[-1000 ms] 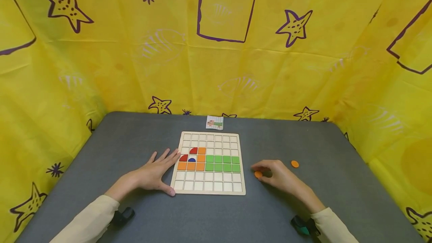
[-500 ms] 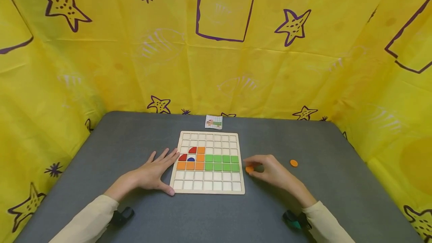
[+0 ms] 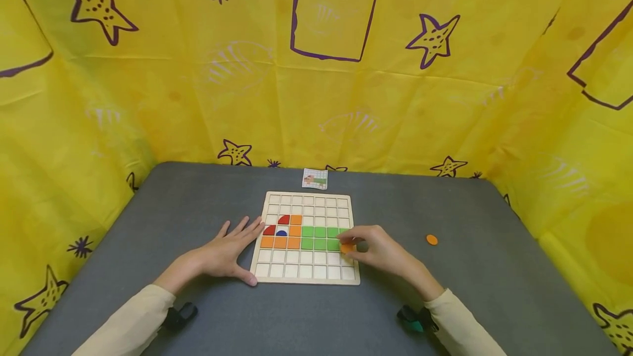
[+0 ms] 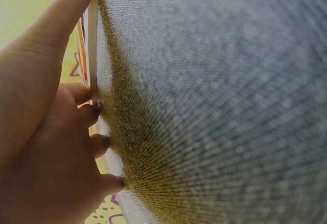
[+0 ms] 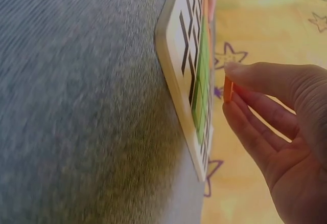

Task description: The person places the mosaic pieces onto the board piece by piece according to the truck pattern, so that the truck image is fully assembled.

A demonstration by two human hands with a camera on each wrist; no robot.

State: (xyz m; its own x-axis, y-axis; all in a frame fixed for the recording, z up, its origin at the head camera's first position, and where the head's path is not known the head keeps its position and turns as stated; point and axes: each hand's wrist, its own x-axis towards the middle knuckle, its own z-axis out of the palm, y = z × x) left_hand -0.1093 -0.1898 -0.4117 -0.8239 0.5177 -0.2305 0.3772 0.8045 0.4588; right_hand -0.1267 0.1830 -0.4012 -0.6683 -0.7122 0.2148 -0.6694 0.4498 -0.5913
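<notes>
My right hand (image 3: pixel 383 249) pinches an orange disc (image 5: pixel 228 88) between thumb and fingertips, over the right edge of a wooden grid board (image 3: pixel 306 272). In the head view the disc overlaps the right end of two rows of green square tiles (image 3: pixel 320 237). My left hand (image 3: pixel 222 254) lies with spread fingers along the board's left edge, thumb at the near left corner. On the board's left part sit several orange square tiles (image 3: pixel 279 243), two red quarter-round tiles (image 3: pixel 284 220) and a tile with a blue half-round (image 3: pixel 281 233).
Another orange disc (image 3: pixel 432 239) lies on the grey table (image 3: pixel 316 323), right of my right hand. Behind the board is a small card (image 3: pixel 315 179) with a printed coloured grid pattern. A yellow patterned cloth (image 3: pixel 316 98) hangs around the table's back and sides.
My right hand has moved left with the orange disc, from the table beside the board to above the board's right edge. The left hand has stayed in place.
</notes>
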